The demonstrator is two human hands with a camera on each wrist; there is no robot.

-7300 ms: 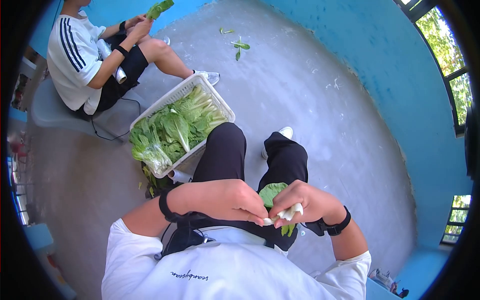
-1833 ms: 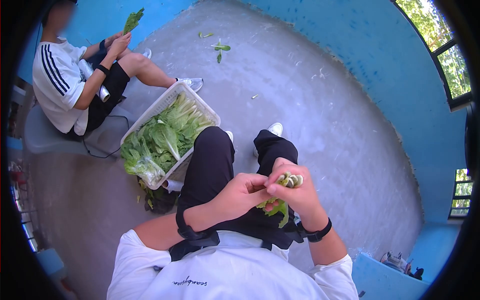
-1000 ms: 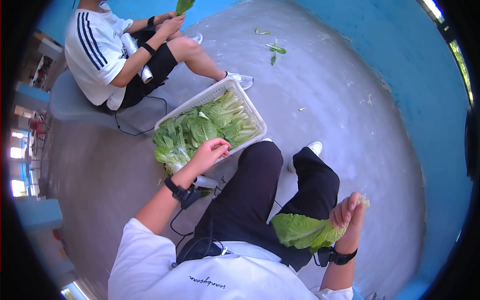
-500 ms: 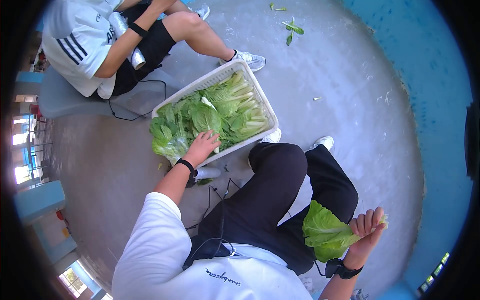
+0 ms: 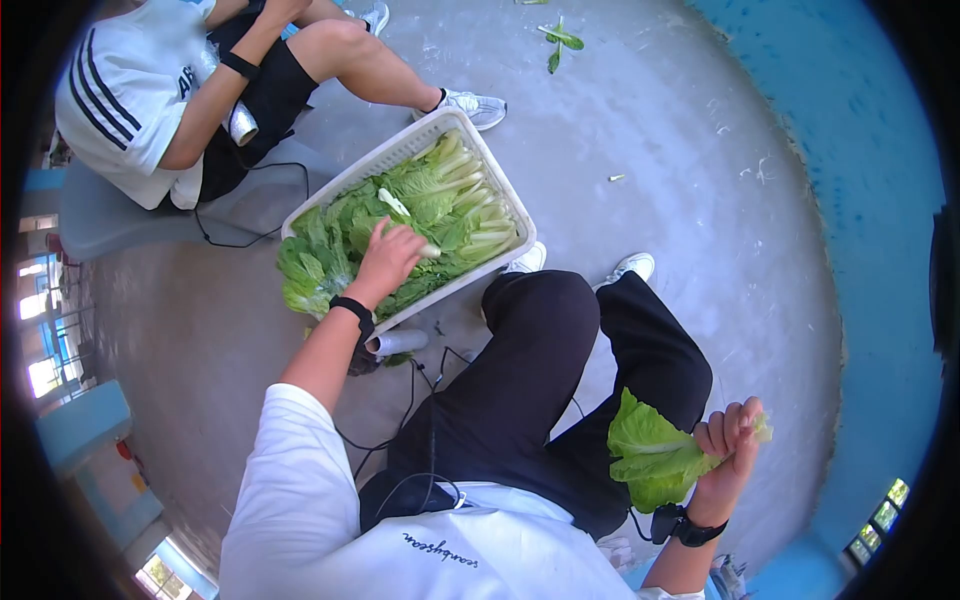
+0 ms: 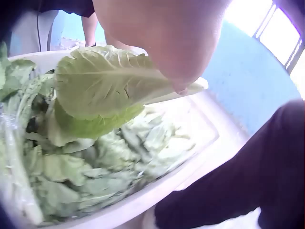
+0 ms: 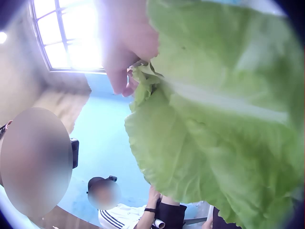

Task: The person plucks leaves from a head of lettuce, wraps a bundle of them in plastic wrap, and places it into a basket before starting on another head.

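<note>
My left hand [image 5: 390,262] reaches over the white plastic crate [image 5: 515,195]. In the left wrist view it pinches the pale stem end of a Chinese cabbage [image 6: 105,81], whose broad leaves lie over the other greens. More cabbages [image 5: 455,180] fill the crate, stems toward its right side. Off to the right, beside my thigh, my right hand [image 5: 728,448] grips a bunch of cabbage leaves [image 5: 652,450]. Their cut stem ends poke out past the fist. The right wrist view shows the green leaf blades [image 7: 214,129] spread wide from that hand.
Another person [image 5: 130,110] sits on a grey seat [image 5: 95,215] at the upper left, a roll of film [image 5: 242,124] on the lap. A second roll [image 5: 397,342] lies by the crate's near corner. Dark cables [image 5: 412,400] hang near my leg. Loose leaves [image 5: 562,42] lie on the floor.
Both hands were together on the bunch at my lap. The right has since carried it off to the right; the left has gone out to the crate and taken hold of a cabbage.
</note>
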